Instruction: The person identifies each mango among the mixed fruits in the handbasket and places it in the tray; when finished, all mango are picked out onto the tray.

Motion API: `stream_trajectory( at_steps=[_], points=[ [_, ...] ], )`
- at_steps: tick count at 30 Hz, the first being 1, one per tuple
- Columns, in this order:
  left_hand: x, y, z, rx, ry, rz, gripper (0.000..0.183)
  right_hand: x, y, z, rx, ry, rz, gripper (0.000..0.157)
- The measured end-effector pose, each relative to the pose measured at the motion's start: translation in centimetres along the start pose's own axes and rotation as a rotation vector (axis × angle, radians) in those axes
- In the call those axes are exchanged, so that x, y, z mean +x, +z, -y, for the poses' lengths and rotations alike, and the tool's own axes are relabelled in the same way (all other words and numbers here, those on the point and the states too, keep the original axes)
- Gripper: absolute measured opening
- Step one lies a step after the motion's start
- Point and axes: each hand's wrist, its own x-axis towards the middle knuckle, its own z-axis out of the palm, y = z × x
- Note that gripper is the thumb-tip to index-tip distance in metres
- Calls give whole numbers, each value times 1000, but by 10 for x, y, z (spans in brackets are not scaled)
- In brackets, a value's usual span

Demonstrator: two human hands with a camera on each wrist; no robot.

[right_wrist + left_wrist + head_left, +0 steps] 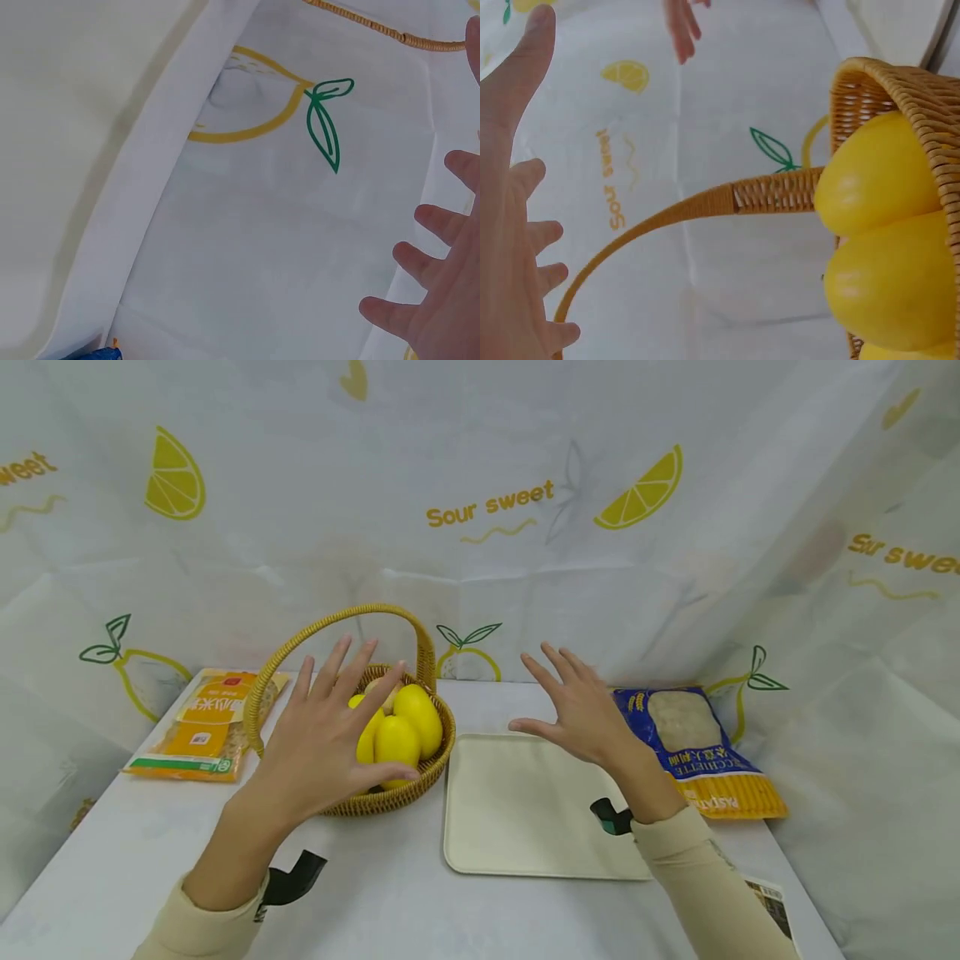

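My left hand (pixel 318 747) is held up with its fingers spread, in front of a wicker basket (pixel 390 799) with a tall arched handle (pixel 330 620). Several yellow lemons (pixel 397 739) lie in the basket, partly hidden behind that hand; the left wrist view shows the lemons (pixel 892 277) close by, apart from the fingers. Over the far part of a cream tray (pixel 525 818), my right hand (pixel 581 710) hovers, fingers spread and holding nothing. In the right wrist view the same hand (pixel 442 270) touches nothing.
An orange and clear food packet (pixel 198 727) lies left of the basket. At the right, a blue and yellow pasta bag (pixel 690 735) lies beside the tray. A printed card (pixel 772 906) is partly covered by the right sleeve. A lemon-patterned white curtain (pixel 480 435) hangs behind the table.
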Motion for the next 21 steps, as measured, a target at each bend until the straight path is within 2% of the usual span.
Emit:
stream_trajectory(
  at_steps=[6, 9, 13, 21],
  points=[
    [-8, -21, 2, -20, 47, -194, 105, 6, 4, 10, 115, -12, 20, 91],
    [-13, -30, 6, -25, 43, -243, 104, 9, 8, 15, 165, -14, 36, 89],
    [-23, -37, 17, -49, -17, -248, 102, 15, 12, 24, 210, -43, 47, 87],
    [-50, -34, 42, -194, -222, -240, 102, 24, 21, 45, 255, -87, 94, 85]
  ],
)
